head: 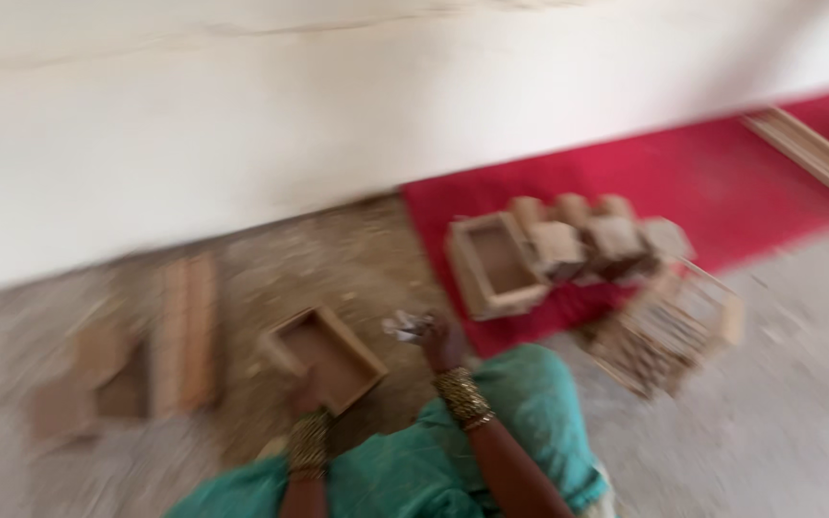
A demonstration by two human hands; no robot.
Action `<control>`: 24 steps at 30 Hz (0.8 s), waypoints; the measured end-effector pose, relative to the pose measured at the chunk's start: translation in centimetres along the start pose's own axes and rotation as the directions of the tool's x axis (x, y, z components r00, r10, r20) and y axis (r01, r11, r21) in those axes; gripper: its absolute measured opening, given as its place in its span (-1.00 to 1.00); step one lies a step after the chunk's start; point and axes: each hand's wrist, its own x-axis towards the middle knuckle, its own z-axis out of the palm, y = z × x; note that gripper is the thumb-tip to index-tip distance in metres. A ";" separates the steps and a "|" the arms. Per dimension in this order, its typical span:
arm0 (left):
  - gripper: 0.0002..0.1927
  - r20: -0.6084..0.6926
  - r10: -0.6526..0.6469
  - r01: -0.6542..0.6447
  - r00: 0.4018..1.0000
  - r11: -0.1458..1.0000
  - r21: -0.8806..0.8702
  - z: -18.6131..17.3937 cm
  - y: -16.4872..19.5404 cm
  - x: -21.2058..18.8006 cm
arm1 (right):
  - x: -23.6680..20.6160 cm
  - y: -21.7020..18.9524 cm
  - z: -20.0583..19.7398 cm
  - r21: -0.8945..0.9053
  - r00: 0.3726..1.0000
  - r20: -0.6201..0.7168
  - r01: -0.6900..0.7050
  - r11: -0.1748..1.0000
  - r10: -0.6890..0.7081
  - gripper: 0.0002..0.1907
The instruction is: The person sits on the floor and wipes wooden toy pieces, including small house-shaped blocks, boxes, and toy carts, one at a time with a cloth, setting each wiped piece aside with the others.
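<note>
Wooden open square box frame [323,357] sits gripped in the left hand [307,395], so hold it steady while the right hand [438,338] pinches a small pale crumpled scrap [407,326].

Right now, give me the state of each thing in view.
Left hand: gripping the tray.
Tray: empty, tilted.
Right hand: closed on a crumpled wad.
Box: open, empty, on the red mat.
Slatted frame: tipped on the floor.
</note>
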 end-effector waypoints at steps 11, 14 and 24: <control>-0.22 0.051 -0.026 0.040 0.998 0.954 -0.296 2.4 0.4 0.7 | 6.3 1.3 -14.6 0.307 0.896 -0.294 -0.241 0.921 0.332 -0.82; -0.24 0.079 -0.109 0.129 0.991 0.938 -0.321 3.6 0.8 0.3 | 7.1 2.4 -16.0 0.352 0.898 -0.357 -0.127 0.927 0.259 -0.67; 0.01 0.339 -0.030 0.032 0.940 0.999 -0.001 4.0 1.6 0.5 | 8.9 11.5 -12.4 -0.128 0.846 -0.396 -0.435 0.891 0.356 -0.62</control>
